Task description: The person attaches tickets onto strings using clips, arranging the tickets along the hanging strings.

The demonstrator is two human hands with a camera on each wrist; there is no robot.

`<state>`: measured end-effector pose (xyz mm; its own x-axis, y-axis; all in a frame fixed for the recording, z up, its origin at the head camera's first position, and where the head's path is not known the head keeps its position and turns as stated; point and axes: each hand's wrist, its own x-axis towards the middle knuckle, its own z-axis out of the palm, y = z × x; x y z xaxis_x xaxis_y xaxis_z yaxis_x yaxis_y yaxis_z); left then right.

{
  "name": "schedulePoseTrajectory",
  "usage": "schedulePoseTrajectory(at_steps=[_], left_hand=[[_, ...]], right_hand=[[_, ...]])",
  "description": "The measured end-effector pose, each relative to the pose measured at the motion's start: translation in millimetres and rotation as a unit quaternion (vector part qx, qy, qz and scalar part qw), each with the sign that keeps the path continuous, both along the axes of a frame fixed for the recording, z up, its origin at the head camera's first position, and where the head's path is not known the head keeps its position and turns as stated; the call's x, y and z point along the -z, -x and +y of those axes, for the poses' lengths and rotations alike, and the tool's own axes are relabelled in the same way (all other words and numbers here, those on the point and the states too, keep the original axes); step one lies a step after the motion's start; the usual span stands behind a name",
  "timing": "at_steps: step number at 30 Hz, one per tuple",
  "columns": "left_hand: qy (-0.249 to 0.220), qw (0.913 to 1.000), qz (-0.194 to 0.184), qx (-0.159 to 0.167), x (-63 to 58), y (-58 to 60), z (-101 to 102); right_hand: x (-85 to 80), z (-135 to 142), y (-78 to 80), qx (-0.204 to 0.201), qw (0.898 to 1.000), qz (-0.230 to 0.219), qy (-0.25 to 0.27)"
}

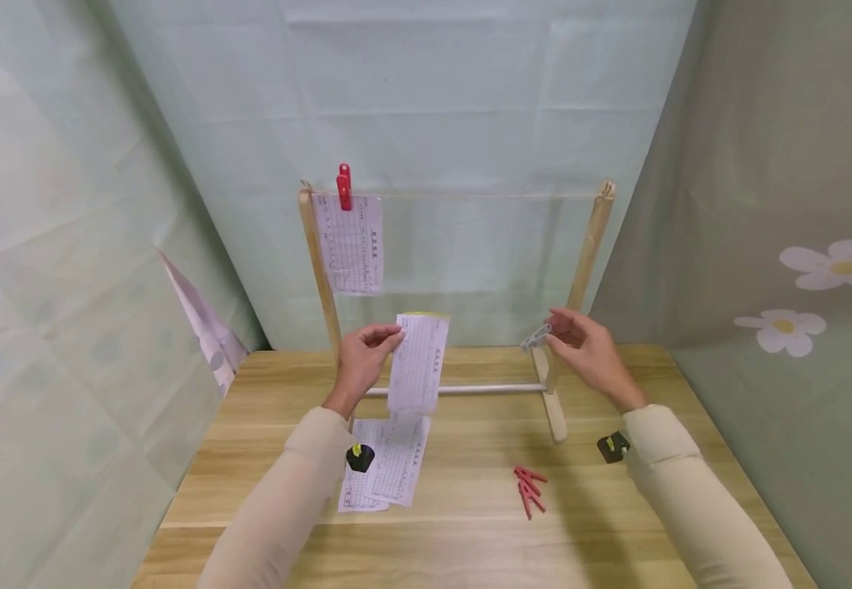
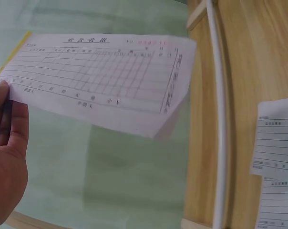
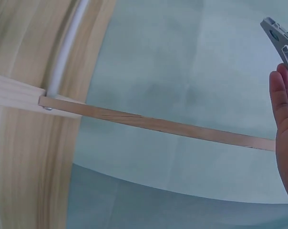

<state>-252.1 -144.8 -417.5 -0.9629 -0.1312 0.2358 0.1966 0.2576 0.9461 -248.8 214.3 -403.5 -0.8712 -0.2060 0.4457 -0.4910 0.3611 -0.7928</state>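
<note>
My left hand (image 1: pixel 364 360) pinches a printed receipt slip (image 1: pixel 420 364) by its upper left edge, holding it up in front of the rack. In the left wrist view the slip's ruled table shows, with a yellow strip along one end. Off to the right, my right hand (image 1: pixel 586 353) pinches a grey clothespin (image 1: pixel 536 337) between thumb and fingers, close to the rack's right post (image 1: pixel 589 254). At the left end of the string (image 1: pixel 485 196), a red clothespin (image 1: pixel 344 188) clips another receipt slip (image 1: pixel 352 249).
Two more slips (image 1: pixel 400 466) lie overlapping on the wooden table (image 1: pixel 463 540) below my left hand. Two red clothespins (image 1: pixel 529 491) rest on the table at right. A pale crossbar (image 1: pixel 488 389) joins the rack's feet. Fabric walls surround the table on three sides.
</note>
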Motion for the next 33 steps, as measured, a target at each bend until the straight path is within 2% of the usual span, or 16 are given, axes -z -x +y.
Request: schedulePoseTrajectory(at_steps=[9,18,26,33], left_hand=[[0.007,0.9997,0.020,0.010,-18.6,8.7,4],[0.007,0.9990,0.043,0.001,-40.0,16.6,7],[-0.001,0.9984,0.057,-0.005,-50.5,19.7,10],[-0.005,0.9972,0.075,-0.003,-56.4,21.0,12]], right_hand=[[-24.9,-9,0.9,-0.004,1.000,-0.006,-0.012],[-43.2,-18,8.9,-0.012,1.000,-0.002,-0.017],[-58.8,-29,13.3,-0.029,0.999,0.027,-0.011],[-77.2,-37,16.2,-0.036,0.999,0.016,-0.020]])
